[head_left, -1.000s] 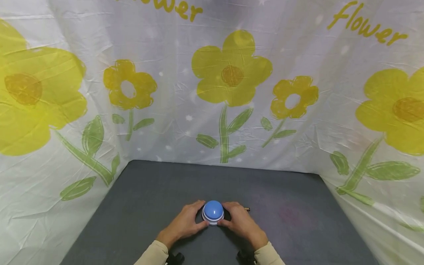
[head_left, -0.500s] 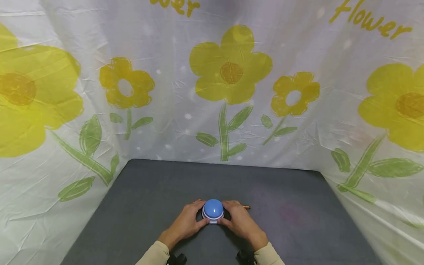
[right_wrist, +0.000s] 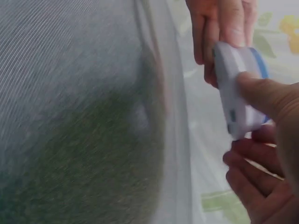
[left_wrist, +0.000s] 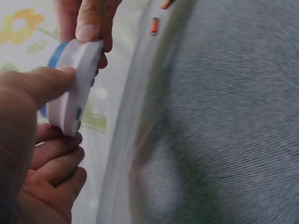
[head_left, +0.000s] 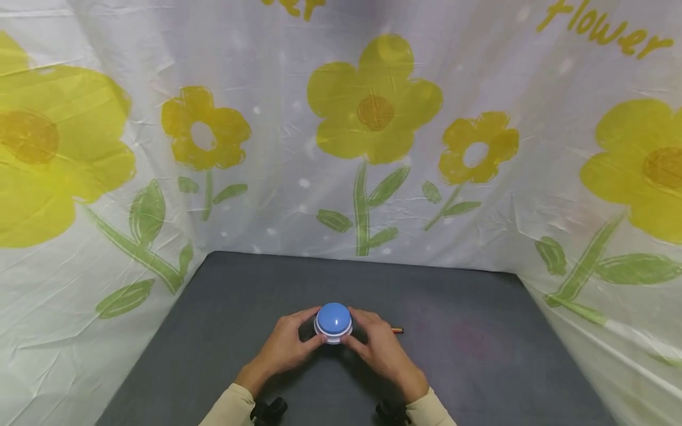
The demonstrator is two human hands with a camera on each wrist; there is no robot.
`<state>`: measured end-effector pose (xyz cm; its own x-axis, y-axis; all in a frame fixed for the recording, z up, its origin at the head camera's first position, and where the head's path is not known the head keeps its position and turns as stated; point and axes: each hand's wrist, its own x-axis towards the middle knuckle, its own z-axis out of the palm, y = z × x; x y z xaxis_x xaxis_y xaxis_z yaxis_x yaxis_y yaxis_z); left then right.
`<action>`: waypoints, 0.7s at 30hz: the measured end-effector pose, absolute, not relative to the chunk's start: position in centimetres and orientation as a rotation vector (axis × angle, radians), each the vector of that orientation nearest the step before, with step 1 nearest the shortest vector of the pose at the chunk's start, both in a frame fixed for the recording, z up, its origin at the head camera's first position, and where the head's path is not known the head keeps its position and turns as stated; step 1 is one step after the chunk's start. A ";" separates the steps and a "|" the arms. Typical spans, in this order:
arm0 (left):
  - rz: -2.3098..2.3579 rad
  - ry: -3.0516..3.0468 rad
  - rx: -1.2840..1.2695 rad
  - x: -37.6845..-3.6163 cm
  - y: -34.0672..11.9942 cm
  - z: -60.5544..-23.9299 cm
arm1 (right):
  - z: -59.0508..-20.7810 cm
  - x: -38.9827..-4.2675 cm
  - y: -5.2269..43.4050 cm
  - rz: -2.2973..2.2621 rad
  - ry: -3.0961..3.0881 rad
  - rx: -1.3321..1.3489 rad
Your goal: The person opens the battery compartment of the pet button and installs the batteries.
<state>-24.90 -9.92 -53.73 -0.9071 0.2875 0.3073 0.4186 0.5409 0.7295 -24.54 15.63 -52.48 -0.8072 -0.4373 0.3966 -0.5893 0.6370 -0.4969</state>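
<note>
A round push button with a blue dome and a white base (head_left: 333, 320) is held up off the dark table between both hands. My left hand (head_left: 285, 343) grips its left side, thumb on the near edge of the base. The right hand (head_left: 380, 345) grips the opposite side in the same way. In the left wrist view the button's white base (left_wrist: 77, 84) is seen edge-on, with small dark feet underneath. The right wrist view shows the button (right_wrist: 238, 88) edge-on too, slightly blurred.
Behind the right hand lies a small orange and dark cylinder (head_left: 397, 330), like a battery. A second orange piece (left_wrist: 167, 3) shows at the top of the left wrist view. Flower-printed curtains (head_left: 277, 177) enclose the back and sides of the dark table (head_left: 256, 284).
Both hands have lifted the push button off the table, with a slight shift to the left. The head view has tilted a little.
</note>
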 end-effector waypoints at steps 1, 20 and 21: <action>-1.344 -2.605 -0.589 -24.8 -10.1 -53.5 | -52.3 -24.5 15.5 0.924 -2.592 0.847; -1.727 -1.946 -0.640 -23.8 -11.5 -51.7 | -47.7 -23.9 12.9 0.958 -2.324 0.875; -1.761 -1.901 -0.618 -23.7 -11.4 -51.6 | -47.7 -23.8 12.7 0.959 -2.316 0.874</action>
